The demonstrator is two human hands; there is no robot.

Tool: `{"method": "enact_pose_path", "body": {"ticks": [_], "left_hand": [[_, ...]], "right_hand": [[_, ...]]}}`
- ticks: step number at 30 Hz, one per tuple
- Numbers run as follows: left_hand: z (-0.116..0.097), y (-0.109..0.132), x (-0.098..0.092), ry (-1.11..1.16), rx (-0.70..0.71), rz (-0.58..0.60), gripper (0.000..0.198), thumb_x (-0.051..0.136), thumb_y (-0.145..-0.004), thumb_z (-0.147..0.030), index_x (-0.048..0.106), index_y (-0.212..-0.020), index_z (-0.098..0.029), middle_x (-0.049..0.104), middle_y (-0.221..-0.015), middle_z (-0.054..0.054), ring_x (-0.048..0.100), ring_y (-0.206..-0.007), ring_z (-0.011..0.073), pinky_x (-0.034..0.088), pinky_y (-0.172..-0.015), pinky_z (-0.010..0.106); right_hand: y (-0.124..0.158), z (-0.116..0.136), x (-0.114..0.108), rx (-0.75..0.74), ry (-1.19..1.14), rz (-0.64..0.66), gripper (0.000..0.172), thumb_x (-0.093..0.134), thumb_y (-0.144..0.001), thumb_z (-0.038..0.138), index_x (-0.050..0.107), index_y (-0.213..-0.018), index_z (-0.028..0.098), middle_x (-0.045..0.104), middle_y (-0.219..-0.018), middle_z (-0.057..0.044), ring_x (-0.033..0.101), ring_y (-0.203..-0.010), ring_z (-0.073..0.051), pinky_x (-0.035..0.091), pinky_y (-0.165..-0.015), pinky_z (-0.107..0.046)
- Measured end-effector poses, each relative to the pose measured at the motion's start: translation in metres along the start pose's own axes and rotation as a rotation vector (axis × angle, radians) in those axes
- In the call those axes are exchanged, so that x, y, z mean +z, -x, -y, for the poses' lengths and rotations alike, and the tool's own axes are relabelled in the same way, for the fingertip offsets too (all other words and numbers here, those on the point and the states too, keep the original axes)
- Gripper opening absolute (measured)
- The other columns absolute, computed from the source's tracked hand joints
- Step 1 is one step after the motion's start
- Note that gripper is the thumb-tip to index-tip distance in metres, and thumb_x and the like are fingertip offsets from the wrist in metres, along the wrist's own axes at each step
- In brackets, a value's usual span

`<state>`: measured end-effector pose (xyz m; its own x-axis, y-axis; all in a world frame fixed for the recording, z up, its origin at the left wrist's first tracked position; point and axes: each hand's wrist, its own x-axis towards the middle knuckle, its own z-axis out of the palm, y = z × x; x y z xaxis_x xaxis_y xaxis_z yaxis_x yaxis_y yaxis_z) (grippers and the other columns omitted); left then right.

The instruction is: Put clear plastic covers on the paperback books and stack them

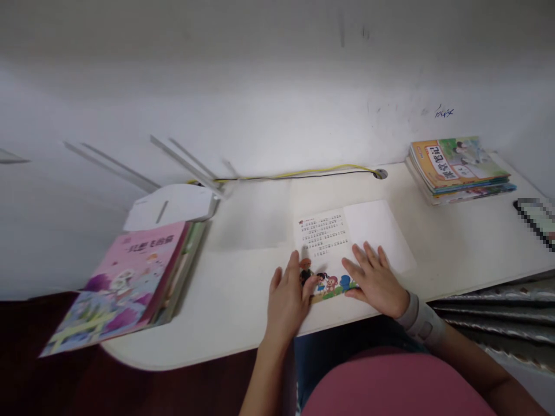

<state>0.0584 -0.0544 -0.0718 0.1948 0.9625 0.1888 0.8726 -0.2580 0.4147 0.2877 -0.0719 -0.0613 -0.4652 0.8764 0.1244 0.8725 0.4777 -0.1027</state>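
Note:
An open picture book (323, 249) lies on the white desk in front of me. Its left page carries lines of print with cartoon figures along the bottom, and its right page (377, 225) looks blank. At the left edge of the book, my left hand (287, 303) has its fingers stretched out and its thumb reaching over the cartoon strip. My right hand (378, 284), with a grey band on the wrist, rests with fingers spread over the lower right page near the fold. Neither hand grips anything. Both palms hide parts of the pages' lower edges.
Pink-covered books (130, 283) are stacked at the left, partly over the desk's (225, 312) edge, before a white router-like box (173, 205). Another book stack (462, 164) stands back right, near a blurred-out phone-like object (537, 219). A yellow cable (312, 170) runs along the wall.

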Motion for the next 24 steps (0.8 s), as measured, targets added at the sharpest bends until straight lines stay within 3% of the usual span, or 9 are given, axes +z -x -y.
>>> {"method": "enact_pose_path", "body": {"ticks": [9, 16, 24], "left_hand": [[-0.002, 0.0, 0.0, -0.087, -0.006, 0.003, 0.059, 0.031, -0.094, -0.039, 0.018, -0.145, -0.012, 0.045, -0.139, 0.02, 0.048, -0.126, 0.0263, 0.029, -0.107, 0.051], [-0.003, -0.001, -0.001, -0.141, 0.023, 0.027, 0.052, 0.035, -0.093, -0.038, 0.032, -0.141, -0.016, 0.044, -0.142, 0.017, 0.042, -0.131, 0.0264, 0.028, -0.107, 0.052], [-0.007, -0.001, -0.001, -0.151, 0.027, -0.002, 0.054, 0.035, -0.092, -0.037, 0.033, -0.141, -0.014, 0.047, -0.139, 0.017, 0.045, -0.128, 0.0282, 0.031, -0.105, 0.052]], "right_hand": [[-0.001, -0.003, -0.003, 0.037, 0.0, -0.002, 0.066, 0.05, -0.084, 0.058, 0.039, -0.14, 0.024, 0.028, -0.15, -0.016, 0.019, -0.138, -0.04, 0.02, -0.106, -0.062], [-0.001, -0.004, -0.002, 0.027, 0.006, 0.002, 0.066, 0.048, -0.084, 0.059, 0.039, -0.14, 0.024, 0.027, -0.151, -0.016, 0.019, -0.138, -0.039, 0.02, -0.106, -0.062], [0.003, -0.013, -0.004, 0.04, 0.027, 0.003, 0.064, 0.052, -0.085, 0.054, 0.039, -0.14, 0.024, 0.029, -0.15, -0.016, 0.02, -0.138, -0.038, 0.021, -0.106, -0.061]]}}
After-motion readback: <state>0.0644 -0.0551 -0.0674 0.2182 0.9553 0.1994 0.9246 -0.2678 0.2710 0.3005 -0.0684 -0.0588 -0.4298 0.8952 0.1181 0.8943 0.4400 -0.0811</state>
